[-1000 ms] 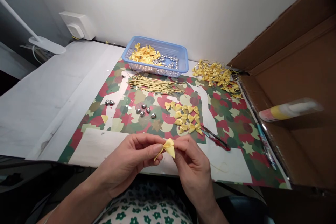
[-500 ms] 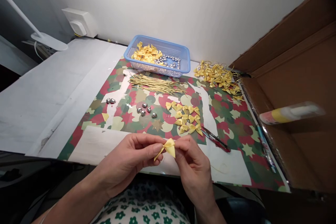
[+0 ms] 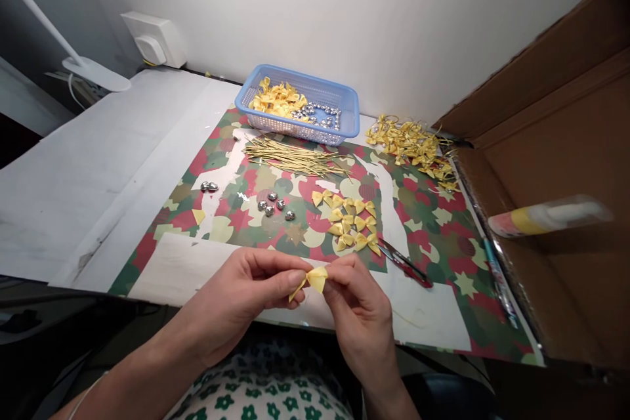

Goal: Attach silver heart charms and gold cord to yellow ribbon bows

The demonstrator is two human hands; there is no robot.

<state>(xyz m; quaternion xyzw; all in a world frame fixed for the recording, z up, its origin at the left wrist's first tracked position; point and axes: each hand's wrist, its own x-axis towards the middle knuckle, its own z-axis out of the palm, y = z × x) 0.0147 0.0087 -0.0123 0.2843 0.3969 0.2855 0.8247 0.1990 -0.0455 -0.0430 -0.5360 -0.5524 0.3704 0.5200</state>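
A yellow ribbon bow [image 3: 316, 279] is pinched between my two hands above the table's front edge. My left hand [image 3: 266, 285] grips its left side between thumb and fingers. On the other side, the thumb and fingertips of my right hand [image 3: 358, 302] are closed on the bow's right part. A thin yellow cord [image 3: 411, 316] trails on the white paper to the right of my right hand. Just beyond my hands lie several yellow bows [image 3: 348, 220] in rows, and red-handled scissors [image 3: 406, 264] rest beside them. Several silver beads [image 3: 269, 205] sit left of the bows.
At the back a blue basket [image 3: 298, 75] holds yellow bows and silver beads. In front of it lies a bundle of yellow cords [image 3: 295, 157]. A heap of corded bows [image 3: 411, 147] is at the back right, near a cardboard box [image 3: 551, 144] and a glue bottle [image 3: 546, 216].
Both hands stay on the bow. Its right loop has turned and flattened a little between my fingers. The camera view has shifted slightly.
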